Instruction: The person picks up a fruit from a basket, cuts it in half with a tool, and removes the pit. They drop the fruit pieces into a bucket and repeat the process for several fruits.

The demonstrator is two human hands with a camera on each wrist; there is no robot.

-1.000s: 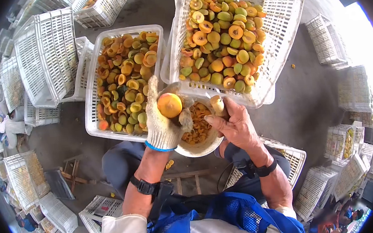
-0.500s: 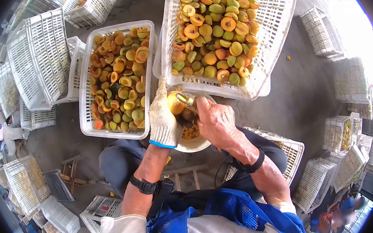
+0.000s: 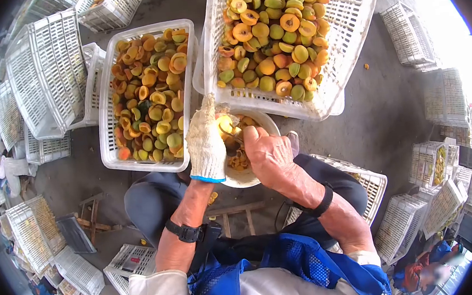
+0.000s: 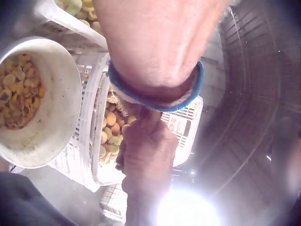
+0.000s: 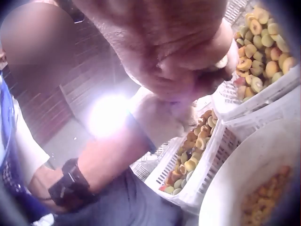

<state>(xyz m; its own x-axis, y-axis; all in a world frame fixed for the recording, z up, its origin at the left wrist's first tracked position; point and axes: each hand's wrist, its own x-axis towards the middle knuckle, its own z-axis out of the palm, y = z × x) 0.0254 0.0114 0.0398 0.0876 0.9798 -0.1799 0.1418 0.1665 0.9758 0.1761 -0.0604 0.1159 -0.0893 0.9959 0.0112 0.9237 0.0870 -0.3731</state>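
Observation:
In the head view the left hand (image 3: 207,141), in a pale knitted glove with a blue cuff, holds a yellow-orange fruit (image 3: 225,123) over a white bucket (image 3: 270,123). The bare right hand (image 3: 270,153) is curled round a tool whose thin metal end meets the fruit; its handle is mostly hidden in the fist. Small orange pieces (image 3: 238,159) lie in the bucket below. In the right wrist view the right hand (image 5: 174,52) covers most of the fruit, with the gloved left hand (image 5: 162,115) just beyond it.
A crate (image 3: 104,119) of halved fruit stands at the left, and a larger crate (image 3: 350,36) of cut fruit at the upper right. Another white crate (image 3: 377,188) is beside the right knee. A small wooden frame (image 3: 226,222) lies between the legs. Stacked crates line both sides.
Over the last second the right hand has moved left with the tool, bringing its metal end to the fruit. The left hand has turned so that its glove hides more of the fruit.

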